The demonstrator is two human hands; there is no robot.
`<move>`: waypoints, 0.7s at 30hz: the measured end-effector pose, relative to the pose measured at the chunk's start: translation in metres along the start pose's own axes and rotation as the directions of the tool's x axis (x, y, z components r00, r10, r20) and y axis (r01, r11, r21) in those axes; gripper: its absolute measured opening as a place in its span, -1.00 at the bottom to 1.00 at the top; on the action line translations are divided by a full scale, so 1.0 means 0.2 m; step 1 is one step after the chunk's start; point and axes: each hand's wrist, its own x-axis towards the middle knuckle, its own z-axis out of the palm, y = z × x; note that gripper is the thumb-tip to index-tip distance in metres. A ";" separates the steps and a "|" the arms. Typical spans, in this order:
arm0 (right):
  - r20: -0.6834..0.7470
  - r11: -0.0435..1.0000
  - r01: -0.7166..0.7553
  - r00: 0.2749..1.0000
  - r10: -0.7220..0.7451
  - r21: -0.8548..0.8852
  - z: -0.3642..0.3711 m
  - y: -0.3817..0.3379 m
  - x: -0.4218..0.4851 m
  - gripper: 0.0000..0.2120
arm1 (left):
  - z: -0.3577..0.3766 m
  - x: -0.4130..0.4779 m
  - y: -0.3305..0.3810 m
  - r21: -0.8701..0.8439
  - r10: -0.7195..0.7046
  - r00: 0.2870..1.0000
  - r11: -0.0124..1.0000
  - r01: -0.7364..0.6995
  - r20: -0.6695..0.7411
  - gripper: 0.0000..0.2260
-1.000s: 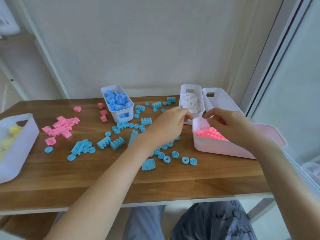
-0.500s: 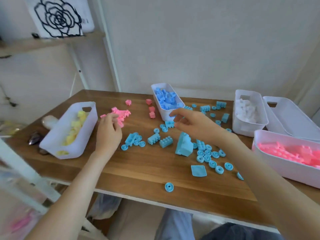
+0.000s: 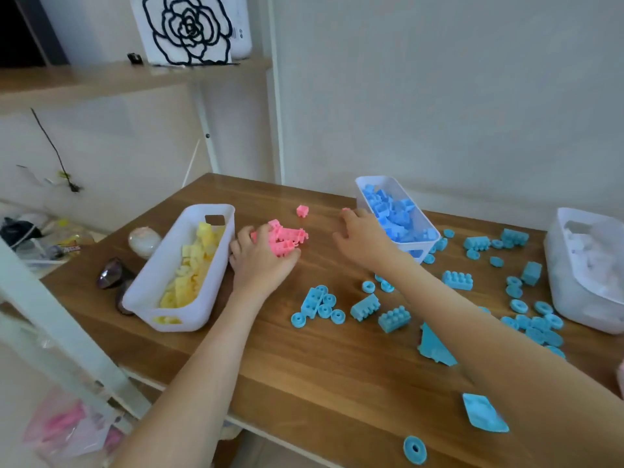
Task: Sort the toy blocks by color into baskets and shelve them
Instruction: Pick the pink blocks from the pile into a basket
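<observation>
- Since the earlier frame, the left hand (image 3: 261,265) has closed over the pink block cluster (image 3: 287,238). The right hand (image 3: 363,239) has left the blue pieces for the strip beside the blue basket (image 3: 374,179).
- Left fingers curl round the cluster, which sits low on the bench (image 3: 304,373) just beside the yellow basket (image 3: 152,268). Right fingers are spread and hold nothing, their tips at a small pink piece (image 3: 345,210).
- Step in hand, as judged: gathering the last pink blocks. The cluster should be lifted whole and supported from beneath, since joined pieces may part. The lone pink block (image 3: 302,211) is best taken in the same pass.
- Surface: wood grain, strewn with loose blue blocks (image 3: 393,319); a white basket (image 3: 567,298) stands at the right edge.
- Room: a shelf (image 3: 101,79) bearing a rose picture (image 3: 187,28) hangs to the left, against a plain wall.
</observation>
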 end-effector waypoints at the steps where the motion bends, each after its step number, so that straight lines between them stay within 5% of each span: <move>1: -0.011 0.997 -0.048 0.999 0.047 -0.055 0.03 -0.01 0.03 -0.53 | 0.01 0.01 -0.01 0.037 -0.003 1.000 0.999 0.002 0.021 -0.40; 9: 0.062 0.958 -0.154 0.983 0.173 -0.242 0.13 -0.01 0.07 -0.49 | 0.02 -0.02 0.02 0.165 0.185 0.982 0.968 -0.190 0.045 -0.43; 13: 0.083 0.968 -0.104 0.989 0.126 -0.229 0.11 0.01 0.07 -0.62 | 0.01 -0.05 0.03 0.266 0.283 0.959 0.926 -0.267 -0.026 -0.44; 17: 0.171 0.980 -0.006 0.984 0.041 -0.199 0.08 0.04 0.07 -0.83 | 0.00 -0.06 0.05 0.242 0.313 0.950 0.923 -0.299 -0.020 -0.41; 21: 0.309 0.991 0.060 0.951 -0.020 -0.121 0.04 0.02 0.05 -0.83 | -0.02 -0.08 0.06 0.145 0.409 0.911 0.906 -0.398 -0.054 -0.46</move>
